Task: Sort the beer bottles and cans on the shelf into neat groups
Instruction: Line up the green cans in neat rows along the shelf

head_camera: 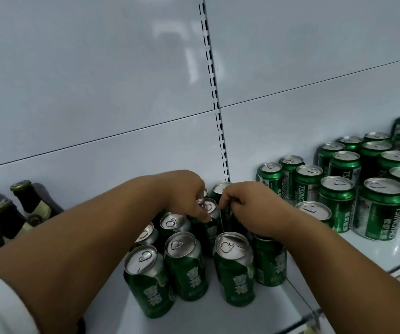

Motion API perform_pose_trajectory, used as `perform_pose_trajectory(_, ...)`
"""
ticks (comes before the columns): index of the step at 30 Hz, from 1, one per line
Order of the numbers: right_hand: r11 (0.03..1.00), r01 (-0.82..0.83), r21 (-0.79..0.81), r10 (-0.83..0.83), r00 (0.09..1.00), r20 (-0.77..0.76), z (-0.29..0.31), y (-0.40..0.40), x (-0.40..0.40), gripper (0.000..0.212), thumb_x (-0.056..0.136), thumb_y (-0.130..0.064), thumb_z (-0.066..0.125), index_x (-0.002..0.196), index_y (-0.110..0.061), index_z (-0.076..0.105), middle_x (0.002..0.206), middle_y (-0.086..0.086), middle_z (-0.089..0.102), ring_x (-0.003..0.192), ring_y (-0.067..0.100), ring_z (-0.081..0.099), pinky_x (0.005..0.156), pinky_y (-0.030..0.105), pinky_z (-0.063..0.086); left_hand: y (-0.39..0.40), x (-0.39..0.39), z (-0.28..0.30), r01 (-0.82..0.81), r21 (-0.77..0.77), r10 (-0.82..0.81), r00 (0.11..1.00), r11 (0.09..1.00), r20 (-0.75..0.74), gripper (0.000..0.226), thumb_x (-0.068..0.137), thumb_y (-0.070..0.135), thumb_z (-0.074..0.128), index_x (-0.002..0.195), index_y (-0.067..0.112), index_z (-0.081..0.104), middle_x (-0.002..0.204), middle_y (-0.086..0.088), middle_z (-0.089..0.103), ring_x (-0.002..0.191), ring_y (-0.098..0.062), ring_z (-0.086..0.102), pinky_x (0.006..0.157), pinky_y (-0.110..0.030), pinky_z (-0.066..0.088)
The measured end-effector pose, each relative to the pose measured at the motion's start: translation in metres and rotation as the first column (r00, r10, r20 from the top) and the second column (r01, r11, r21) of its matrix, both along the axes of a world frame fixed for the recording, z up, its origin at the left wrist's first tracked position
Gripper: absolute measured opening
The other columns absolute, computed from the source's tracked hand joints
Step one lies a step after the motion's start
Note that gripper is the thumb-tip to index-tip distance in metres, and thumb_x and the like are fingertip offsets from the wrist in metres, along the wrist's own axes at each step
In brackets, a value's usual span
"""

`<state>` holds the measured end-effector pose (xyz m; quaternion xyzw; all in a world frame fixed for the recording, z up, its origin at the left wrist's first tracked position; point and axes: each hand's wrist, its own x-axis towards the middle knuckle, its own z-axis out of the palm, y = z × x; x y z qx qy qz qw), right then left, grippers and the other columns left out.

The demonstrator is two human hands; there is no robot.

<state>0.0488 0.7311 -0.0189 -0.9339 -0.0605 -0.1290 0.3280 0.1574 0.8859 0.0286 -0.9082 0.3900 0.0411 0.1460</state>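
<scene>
Left hand point(189, 201): reaching in from the lower left over the middle cluster, fingers curled down round the rim of a back can point(207, 208); grip pinching that can near its top, likely to slide or lift it into line.
Right hand point(247, 208): coming in from the lower right, knuckles up, fingers bent down among the rear cans; grip curled, but whether closed on a can cannot tell, the fingertips being hidden behind the hand.
Middle cans point(232, 266): green with pale lettering, standing upright on the shelf just below both hands, loosely bunched in uneven rows, some touching; probably the group under arrangement.
Right cans point(336, 198): a larger batch of green cans, upright, packed in diagonal rows toward the right edge, a second tier stacked at the far right; apart from the middle cluster across the upright's line.
Bottles point(29, 201): dark glass with gold-foil caps and pale neck labels, gathered at far left, partly hidden by the left forearm.
Shelf point(375, 251): smooth, glossy, pale, faintly reflecting the cans; clear lip along the front.
Back panel point(97, 80): flat pale sheet metal, seamed, with a slotted upright point(214, 92) running down the middle.
Can tops: brushed silver, round, ring-pull tabs, concave lids.
Handling guess: thin aluminium, smooth sides, easy to slide, easy to tip if nudged high.
</scene>
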Motion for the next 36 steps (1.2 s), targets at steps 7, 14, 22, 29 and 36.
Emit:
perform_pose_trajectory(7,0.992,-0.01,-0.123,0.007,1.0,-0.027,0.0,0.002,0.0,0.038,0.092,-0.006,0.043,0.104,-0.025,0.073,0.072,-0.018,0.048,0.056,-0.002,0.045,0.049,0.009,0.029,-0.005,-0.003,-0.009,-0.016,0.036,0.013,0.998,0.999,0.062,0.057,0.077,0.066,0.065,0.077,0.009,0.063,0.066,-0.005,0.059,0.064,-0.02,0.054,0.061,-0.031,0.043)
perform_pose_trajectory(14,0.988,0.032,-0.15,-0.027,0.999,0.033,0.003,0.006,-0.015,0.035,0.09,-0.007,0.045,0.103,-0.022,0.073,0.097,-0.005,0.065,0.071,0.003,0.054,0.064,0.023,0.043,0.002,-0.012,-0.009,-0.016,-0.039,0.021,0.99,0.999,0.14,0.058,0.077,0.07,0.061,0.091,0.013,0.06,0.083,0.0,0.06,0.074,-0.019,0.058,0.069,-0.033,0.05)
perform_pose_trajectory(22,0.976,0.202,-0.08,-0.183,0.962,0.203,-0.003,0.017,-0.059,0.031,0.088,-0.005,0.048,0.102,-0.016,0.073,0.101,0.001,0.066,0.092,0.018,0.059,0.082,0.036,0.05,-0.004,-0.074,0.002,0.145,-0.045,-0.15,0.976,0.988,-0.158,0.042,0.081,0.059,0.062,0.091,0.018,0.067,0.087,-0.002,0.071,0.079,-0.018,0.065,0.072,-0.036,0.054)
perform_pose_trajectory(29,0.904,0.396,0.16,-0.425,0.798,0.427,-0.052,0.034,-0.091,0.022,0.083,-0.006,0.055,0.093,-0.012,0.073,0.093,-0.001,0.066,0.092,0.015,0.057,0.079,0.022,0.04,0.003,-0.085,-0.025,0.267,-0.156,-0.276,0.96,0.951,-0.043,0.043,0.075,0.056,0.073,0.104,0.027,0.059,0.093,0.008,0.061,0.085,-0.014,0.059,0.074,-0.032,0.048)
perform_pose_trajectory(36,0.81,0.453,0.372,-0.563,0.777,0.281,-0.095,0.071,-0.107,0.012,0.091,-0.014,0.059,0.099,-0.02,0.065,0.092,-0.009,0.055,0.084,0.004,0.049,0.07,0.013,0.038,0.011,-0.078,-0.01,0.193,-0.062,-0.192,0.981,0.979,0.027,0.047,0.08,0.067,0.062,0.105,0.027,0.058,0.094,0.006,0.06,0.088,-0.013,0.057,0.082,-0.037,0.051)
